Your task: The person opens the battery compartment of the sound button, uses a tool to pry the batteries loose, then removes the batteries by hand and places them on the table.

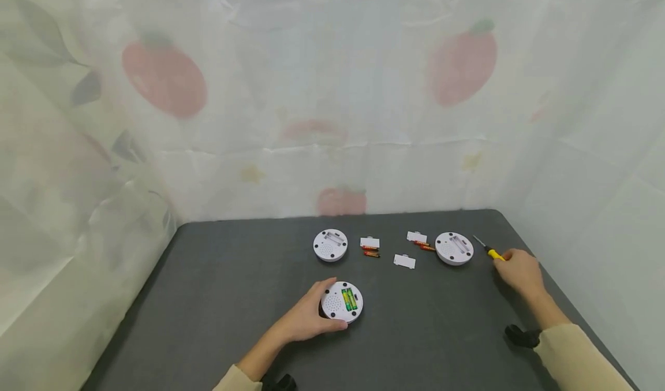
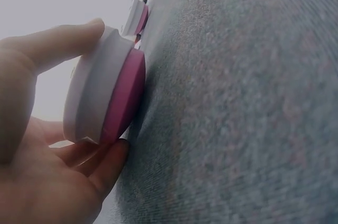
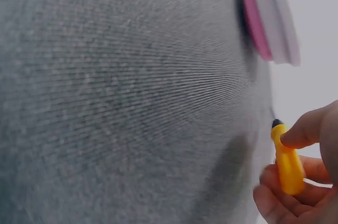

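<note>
My left hand grips a round white device by its left side, thumb at the near edge and fingers round the far one. Two green batteries sit in its upward-facing slot, beside a patch of small speaker holes. A pink underside shows beneath the white body in the left wrist view, close to the table. Near the right table edge, my right hand pinches a screwdriver by its yellow handle. Its thin shaft points to the far left, beside another white device.
A third white device, its battery slot bare, stands farther back. White battery covers lie among the devices, with orange-and-black batteries by two of them. A printed curtain hangs behind the dark table.
</note>
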Tool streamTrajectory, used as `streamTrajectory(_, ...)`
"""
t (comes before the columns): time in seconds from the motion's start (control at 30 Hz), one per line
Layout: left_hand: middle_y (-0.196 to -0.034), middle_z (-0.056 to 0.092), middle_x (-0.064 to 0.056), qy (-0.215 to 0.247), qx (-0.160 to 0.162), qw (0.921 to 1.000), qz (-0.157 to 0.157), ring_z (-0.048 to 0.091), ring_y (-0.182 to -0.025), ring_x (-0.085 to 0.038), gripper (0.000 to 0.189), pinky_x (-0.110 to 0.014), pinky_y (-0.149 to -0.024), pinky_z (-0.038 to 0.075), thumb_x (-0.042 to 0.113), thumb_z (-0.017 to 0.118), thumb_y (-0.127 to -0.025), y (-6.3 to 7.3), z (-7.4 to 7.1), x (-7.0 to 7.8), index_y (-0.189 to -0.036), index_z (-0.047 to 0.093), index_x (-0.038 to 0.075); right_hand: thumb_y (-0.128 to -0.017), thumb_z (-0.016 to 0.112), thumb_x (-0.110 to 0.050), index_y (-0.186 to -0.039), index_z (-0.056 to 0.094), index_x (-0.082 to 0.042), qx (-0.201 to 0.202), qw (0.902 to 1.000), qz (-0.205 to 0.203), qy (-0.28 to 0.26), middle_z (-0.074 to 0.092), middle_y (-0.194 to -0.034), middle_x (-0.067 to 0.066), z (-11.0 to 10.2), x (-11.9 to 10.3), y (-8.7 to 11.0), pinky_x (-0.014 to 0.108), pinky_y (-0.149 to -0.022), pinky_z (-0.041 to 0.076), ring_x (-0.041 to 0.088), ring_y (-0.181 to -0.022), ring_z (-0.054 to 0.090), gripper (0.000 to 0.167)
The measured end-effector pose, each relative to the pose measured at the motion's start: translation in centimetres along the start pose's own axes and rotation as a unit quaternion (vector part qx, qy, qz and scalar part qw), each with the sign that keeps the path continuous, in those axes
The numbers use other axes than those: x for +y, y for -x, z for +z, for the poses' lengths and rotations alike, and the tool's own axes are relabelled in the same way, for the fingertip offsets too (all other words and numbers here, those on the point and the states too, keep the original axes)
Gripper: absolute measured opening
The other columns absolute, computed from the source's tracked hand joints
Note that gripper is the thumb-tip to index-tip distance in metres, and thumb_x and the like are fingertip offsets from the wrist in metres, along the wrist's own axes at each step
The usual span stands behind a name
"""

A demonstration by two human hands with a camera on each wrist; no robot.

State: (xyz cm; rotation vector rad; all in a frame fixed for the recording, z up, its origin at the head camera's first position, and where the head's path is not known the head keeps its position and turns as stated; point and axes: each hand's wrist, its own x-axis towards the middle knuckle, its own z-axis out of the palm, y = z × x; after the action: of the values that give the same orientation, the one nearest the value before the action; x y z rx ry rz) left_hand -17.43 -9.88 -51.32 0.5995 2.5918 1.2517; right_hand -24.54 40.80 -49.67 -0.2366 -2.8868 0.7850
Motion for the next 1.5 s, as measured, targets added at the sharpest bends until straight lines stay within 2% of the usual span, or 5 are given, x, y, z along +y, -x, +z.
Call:
streamTrajectory(0.4,-0.133,0.047,-0.006,-0.006,-0.018,0.9997,-0.014,0.05,-0.107,-0.019,0.098,-0.04,-0.09,0.042,0.048,0.08,-0.082,-0.1,-0.1,0.4,-0.157,0.033,0.006,-0.097,0.053,-0.018,-0.114,0.061,0.017,0.092,0.9935,-0.01,-0.066,0.063,-0.105,0.035,-3.0,-2.5,2.3,0.033,-0.059,0.044,0.036,-0.079,0.059,0.04)
streamTrajectory(0.77,-0.137,0.048,-0.008,-0.013,-0.019,0.9992,-0.034,0.049,-0.11,-0.021,0.096,-0.045,-0.09,0.04,0.052,0.078,-0.082,-0.4,-0.2,0.5,-0.156,0.036,0.008,-0.1,0.057,-0.028,-0.116,0.068,0.001,0.11,0.9825,-0.031,-0.147,0.066,-0.081,0.006,-5.2,-6.9,4.1,0.023,-0.056,0.043,0.013,-0.067,0.054,0.035)
streamTrajectory(1.07,-0.141,0.048,-0.013,-0.016,-0.02,0.9992,-0.032,0.048,-0.115,-0.026,0.092,-0.05,-0.094,0.04,0.048,0.08,-0.081,-0.3,-0.4,0.6,-0.155,0.039,0.01,-0.102,0.061,-0.019,-0.118,0.063,0.01,0.036,0.957,-0.091,-0.273,0.069,-0.087,-0.001,-4.7,-9.6,4.9,0.021,-0.067,0.055,0.011,-0.071,0.066,0.033)
streamTrajectory(1.3,-0.135,0.05,-0.008,-0.019,-0.02,0.9991,-0.034,0.049,-0.111,-0.022,0.093,-0.046,-0.091,0.04,0.048,0.08,-0.08,-0.5,-0.2,0.6,-0.154,0.039,0.01,-0.103,0.061,-0.018,-0.12,0.062,0.01,-0.018,0.9447,-0.102,-0.311,0.07,-0.087,0.004,-3.8,-11.6,5.6,0.024,-0.068,0.055,0.016,-0.071,0.064,0.033)
streamTrajectory(1.5,-0.129,0.052,-0.006,-0.026,-0.016,0.9992,-0.027,0.05,-0.107,-0.021,0.092,-0.044,-0.088,0.041,0.046,0.081,-0.079,-0.6,-0.2,0.5,-0.152,0.041,0.008,-0.102,0.063,-0.014,-0.117,0.063,0.01,-0.067,0.922,-0.125,-0.361,0.067,-0.088,0.009,-3.2,-13.6,7.0,0.028,-0.068,0.056,0.022,-0.072,0.064,0.029)
